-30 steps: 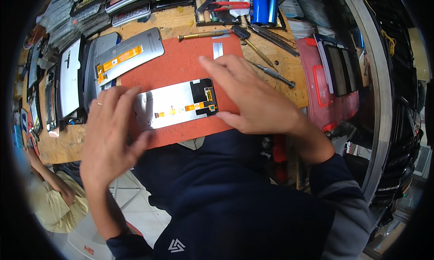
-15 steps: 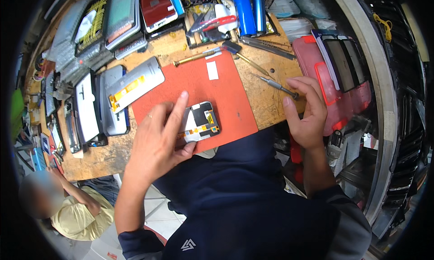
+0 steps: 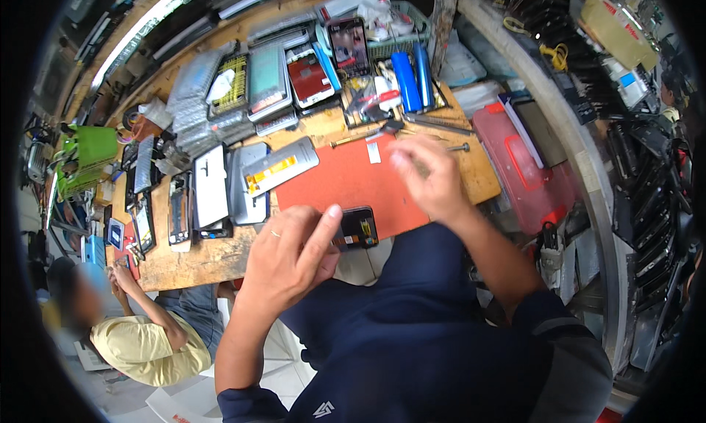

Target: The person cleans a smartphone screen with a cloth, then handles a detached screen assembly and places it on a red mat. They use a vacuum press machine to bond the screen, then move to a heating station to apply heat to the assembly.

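Note:
My left hand (image 3: pixel 294 257) is at the near edge of the orange-red mat (image 3: pixel 331 180). Its thumb and fingers grip the left side of a phone screen assembly (image 3: pixel 362 228), dark-backed with a yellow label and small ribbon parts. The index finger stretches over the part, and its left portion is hidden behind the hand. My right hand (image 3: pixel 432 176) hovers above the right side of the mat, slightly blurred. Its fingers are loosely bent and apart, with nothing visible in them. Beyond it, a screwdriver (image 3: pixel 460 148) lies on the wooden bench (image 3: pixel 478 176).
Left of the mat lie a silver panel with an orange ribbon (image 3: pixel 283 169) and a white tablet panel (image 3: pixel 211 187). Behind are stacked screens (image 3: pixel 265 81), a propped phone (image 3: pixel 348 46) and blue rolls (image 3: pixel 406 81). A red case (image 3: pixel 515 165) stands right; another person (image 3: pixel 147 342) sits left.
My right hand has moved left from beside the screwdriver to over the mat. The phone screen assembly, still in my left hand, is now at the mat's near edge. The view has tilted up.

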Demonstrator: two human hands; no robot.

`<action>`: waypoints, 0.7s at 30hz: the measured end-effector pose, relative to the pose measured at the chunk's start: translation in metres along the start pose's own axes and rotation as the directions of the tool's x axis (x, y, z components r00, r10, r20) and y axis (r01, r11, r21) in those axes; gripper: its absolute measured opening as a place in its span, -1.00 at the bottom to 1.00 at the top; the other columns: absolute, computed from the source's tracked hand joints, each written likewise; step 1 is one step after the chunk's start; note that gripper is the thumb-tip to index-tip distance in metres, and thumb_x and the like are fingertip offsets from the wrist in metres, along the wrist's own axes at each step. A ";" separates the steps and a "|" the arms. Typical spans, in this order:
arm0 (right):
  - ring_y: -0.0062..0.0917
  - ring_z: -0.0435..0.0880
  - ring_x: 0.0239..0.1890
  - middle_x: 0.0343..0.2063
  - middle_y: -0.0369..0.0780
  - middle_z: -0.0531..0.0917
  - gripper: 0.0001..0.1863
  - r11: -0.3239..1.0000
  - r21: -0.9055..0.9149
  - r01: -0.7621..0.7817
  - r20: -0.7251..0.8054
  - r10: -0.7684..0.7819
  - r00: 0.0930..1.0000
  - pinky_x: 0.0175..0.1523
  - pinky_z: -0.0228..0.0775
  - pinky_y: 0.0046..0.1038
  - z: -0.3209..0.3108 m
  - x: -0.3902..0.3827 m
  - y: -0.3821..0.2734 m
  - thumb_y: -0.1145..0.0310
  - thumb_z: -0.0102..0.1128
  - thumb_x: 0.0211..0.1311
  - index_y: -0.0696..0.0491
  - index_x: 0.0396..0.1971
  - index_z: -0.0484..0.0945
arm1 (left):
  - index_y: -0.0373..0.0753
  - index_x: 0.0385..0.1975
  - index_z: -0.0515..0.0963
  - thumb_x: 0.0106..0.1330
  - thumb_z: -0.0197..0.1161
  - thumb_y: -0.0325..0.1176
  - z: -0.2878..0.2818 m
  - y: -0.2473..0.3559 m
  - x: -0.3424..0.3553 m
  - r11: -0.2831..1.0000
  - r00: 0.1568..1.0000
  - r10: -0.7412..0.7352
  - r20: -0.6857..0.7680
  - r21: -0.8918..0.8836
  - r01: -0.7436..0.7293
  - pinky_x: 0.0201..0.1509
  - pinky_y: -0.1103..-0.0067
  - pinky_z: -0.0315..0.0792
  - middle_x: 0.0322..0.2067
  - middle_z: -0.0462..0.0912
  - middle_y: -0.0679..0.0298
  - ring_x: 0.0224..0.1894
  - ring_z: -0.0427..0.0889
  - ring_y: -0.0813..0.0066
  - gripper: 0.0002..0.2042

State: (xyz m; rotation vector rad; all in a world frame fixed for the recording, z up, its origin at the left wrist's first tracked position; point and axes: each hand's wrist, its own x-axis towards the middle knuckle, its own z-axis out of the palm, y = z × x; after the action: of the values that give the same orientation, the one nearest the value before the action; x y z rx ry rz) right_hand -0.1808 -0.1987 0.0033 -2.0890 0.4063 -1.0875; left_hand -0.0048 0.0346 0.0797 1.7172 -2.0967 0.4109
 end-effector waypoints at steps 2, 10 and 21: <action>-0.55 0.74 -0.09 -0.11 -0.23 0.78 -0.39 0.657 0.486 -0.576 0.625 0.200 0.754 0.03 0.60 -0.37 0.007 -0.015 -0.025 -0.11 -0.02 0.70 0.19 0.01 0.72 | -0.19 0.42 0.41 0.02 0.57 -0.43 -0.009 -0.001 0.000 0.996 0.996 0.089 0.030 -0.012 -0.089 -0.04 0.22 0.61 -0.02 0.60 0.07 -0.06 0.67 0.05 -0.17; -0.45 0.70 -0.01 -0.01 -0.08 0.69 -0.44 -0.083 0.505 -0.859 0.861 -0.020 0.508 0.17 0.55 -0.36 0.046 -0.038 -0.035 0.04 -0.07 0.71 0.22 0.33 0.45 | 0.20 0.45 0.46 0.50 0.20 -0.14 -0.029 -0.036 0.017 0.939 0.934 0.305 0.187 0.106 -0.328 0.48 0.31 0.44 0.18 0.64 0.25 0.26 0.63 0.37 -0.50; -0.39 0.64 0.21 0.32 0.00 0.57 -0.29 0.239 0.526 -0.816 0.815 0.133 0.564 0.33 0.43 -0.32 0.046 0.140 -0.159 0.36 0.21 0.44 0.28 0.51 0.27 | -0.35 0.52 0.22 0.21 0.61 -0.23 -0.243 -0.260 0.112 0.523 0.314 -0.393 -0.864 0.071 0.849 0.56 0.03 0.15 0.40 0.29 -0.25 0.48 0.27 -0.27 -0.08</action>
State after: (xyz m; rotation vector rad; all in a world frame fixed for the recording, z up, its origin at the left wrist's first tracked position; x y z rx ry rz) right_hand -0.0693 -0.1485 0.1821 -0.9957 0.0879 0.0081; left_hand 0.2598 -0.0020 0.3409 1.9721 -0.5145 1.2701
